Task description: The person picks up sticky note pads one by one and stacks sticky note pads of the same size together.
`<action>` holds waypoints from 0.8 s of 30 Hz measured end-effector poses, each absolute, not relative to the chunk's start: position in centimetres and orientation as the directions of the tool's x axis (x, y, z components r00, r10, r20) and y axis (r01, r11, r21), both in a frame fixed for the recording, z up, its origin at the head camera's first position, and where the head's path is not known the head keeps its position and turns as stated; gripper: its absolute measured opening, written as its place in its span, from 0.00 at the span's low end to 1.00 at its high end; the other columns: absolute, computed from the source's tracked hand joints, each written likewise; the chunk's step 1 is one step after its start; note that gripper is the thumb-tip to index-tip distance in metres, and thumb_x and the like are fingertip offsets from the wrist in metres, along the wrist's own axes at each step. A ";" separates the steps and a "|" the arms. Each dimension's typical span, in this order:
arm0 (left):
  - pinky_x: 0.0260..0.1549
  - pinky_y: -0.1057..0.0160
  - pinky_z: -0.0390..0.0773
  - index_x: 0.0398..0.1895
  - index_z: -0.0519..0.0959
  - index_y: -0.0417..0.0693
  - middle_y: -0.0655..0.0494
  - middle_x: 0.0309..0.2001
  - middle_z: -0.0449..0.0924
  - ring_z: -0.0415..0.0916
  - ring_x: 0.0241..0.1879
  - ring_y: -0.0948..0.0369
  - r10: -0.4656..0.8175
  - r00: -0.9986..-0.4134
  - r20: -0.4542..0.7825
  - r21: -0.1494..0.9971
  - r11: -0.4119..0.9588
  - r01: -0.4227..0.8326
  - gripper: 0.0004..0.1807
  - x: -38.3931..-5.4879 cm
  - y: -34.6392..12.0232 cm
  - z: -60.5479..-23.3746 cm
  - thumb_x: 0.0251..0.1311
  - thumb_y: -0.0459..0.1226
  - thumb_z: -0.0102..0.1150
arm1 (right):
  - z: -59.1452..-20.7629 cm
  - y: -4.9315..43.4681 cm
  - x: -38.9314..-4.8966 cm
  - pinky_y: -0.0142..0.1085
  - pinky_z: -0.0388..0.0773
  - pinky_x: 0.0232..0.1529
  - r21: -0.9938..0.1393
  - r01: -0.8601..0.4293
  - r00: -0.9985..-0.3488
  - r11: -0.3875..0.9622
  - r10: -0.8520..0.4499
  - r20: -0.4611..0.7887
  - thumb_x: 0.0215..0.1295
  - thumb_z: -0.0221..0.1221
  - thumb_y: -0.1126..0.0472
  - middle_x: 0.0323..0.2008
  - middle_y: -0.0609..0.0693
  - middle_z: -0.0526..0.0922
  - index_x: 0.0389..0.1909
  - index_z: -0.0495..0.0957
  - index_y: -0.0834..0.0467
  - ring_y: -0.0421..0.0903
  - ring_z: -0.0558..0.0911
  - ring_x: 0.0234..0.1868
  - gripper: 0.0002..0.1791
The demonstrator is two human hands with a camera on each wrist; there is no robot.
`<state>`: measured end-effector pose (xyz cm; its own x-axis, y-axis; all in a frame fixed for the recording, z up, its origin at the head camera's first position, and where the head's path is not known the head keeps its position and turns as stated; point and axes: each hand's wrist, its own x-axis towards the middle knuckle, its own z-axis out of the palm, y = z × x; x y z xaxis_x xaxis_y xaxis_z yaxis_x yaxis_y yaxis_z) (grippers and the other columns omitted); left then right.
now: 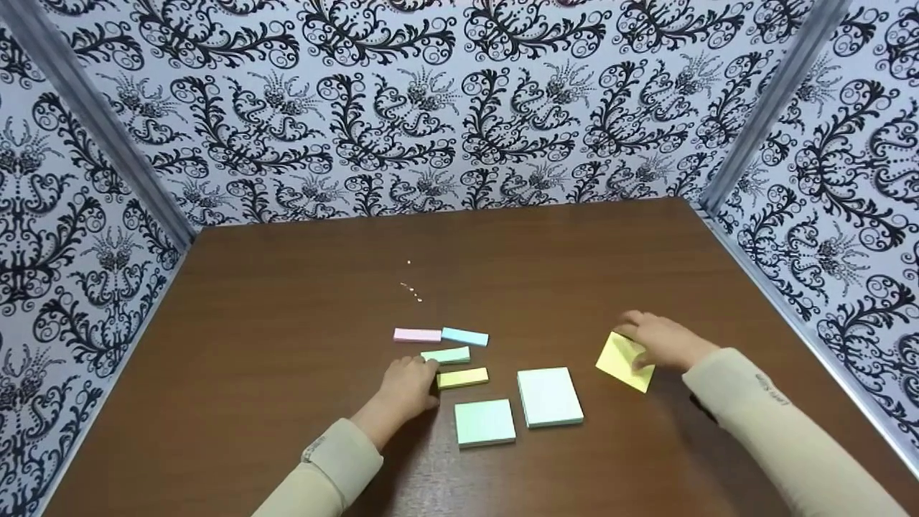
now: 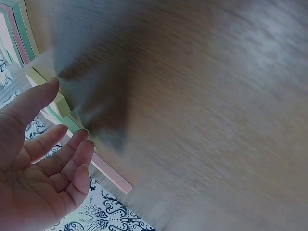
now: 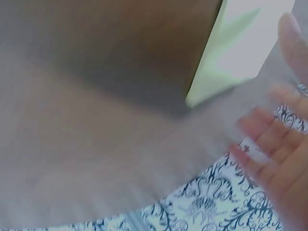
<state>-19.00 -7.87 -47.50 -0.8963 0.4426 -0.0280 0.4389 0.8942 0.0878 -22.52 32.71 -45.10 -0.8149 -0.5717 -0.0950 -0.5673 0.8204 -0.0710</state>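
Observation:
My left hand (image 1: 408,389) is at the left ends of a yellow strip pad of sticky notes (image 1: 463,378) and a green strip pad (image 1: 446,355). In the left wrist view its thumb overlaps the yellow pad's end, and the other fingers are loosely bent with nothing in the palm. Over on the right, my right hand (image 1: 664,340) is above a square yellow sticky-note pad (image 1: 619,359) lying at an angle, and covers its upper right part. The right wrist view shows that hand's thumb close to the pad's edge, its fingers spread and blurred.
Two square pads, one pale green (image 1: 484,422) and one paler (image 1: 550,396), lie side by side between the hands. Farther back are a pink strip (image 1: 417,335) and a blue strip (image 1: 465,337). White specks (image 1: 411,290) dot the brown table (image 1: 287,287). Patterned walls (image 1: 388,108) surround it.

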 end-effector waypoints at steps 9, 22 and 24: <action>0.40 0.52 0.73 0.35 0.76 0.41 0.47 0.32 0.77 0.74 0.36 0.50 0.454 -0.891 -0.009 0.092 0.887 0.452 0.20 -19.0 -7.8 -47.7 0.43 0.44 0.70 | -45.6 34.1 -22.2 0.53 0.69 0.49 -0.062 -0.738 -0.654 0.672 -0.735 -0.176 0.37 0.67 0.70 0.61 0.65 0.65 0.55 0.72 0.62 0.60 0.74 0.53 0.36; 0.39 0.53 0.73 0.35 0.76 0.41 0.47 0.32 0.77 0.74 0.34 0.51 0.445 -0.895 -0.008 0.077 0.893 0.443 0.20 -18.9 -7.7 -47.7 0.43 0.44 0.69 | -46.0 34.5 -22.4 0.50 0.69 0.51 -0.138 -0.736 -0.642 0.662 -0.748 -0.165 0.36 0.66 0.70 0.60 0.64 0.67 0.56 0.72 0.62 0.61 0.70 0.57 0.37; 0.38 0.53 0.73 0.34 0.76 0.41 0.47 0.32 0.77 0.74 0.34 0.51 0.445 -0.896 -0.004 0.064 0.894 0.443 0.20 -18.9 -7.7 -47.7 0.43 0.44 0.69 | -46.1 34.5 -22.5 0.51 0.69 0.51 -0.151 -0.742 -0.637 0.653 -0.757 -0.148 0.36 0.66 0.69 0.60 0.64 0.67 0.56 0.72 0.63 0.62 0.70 0.57 0.37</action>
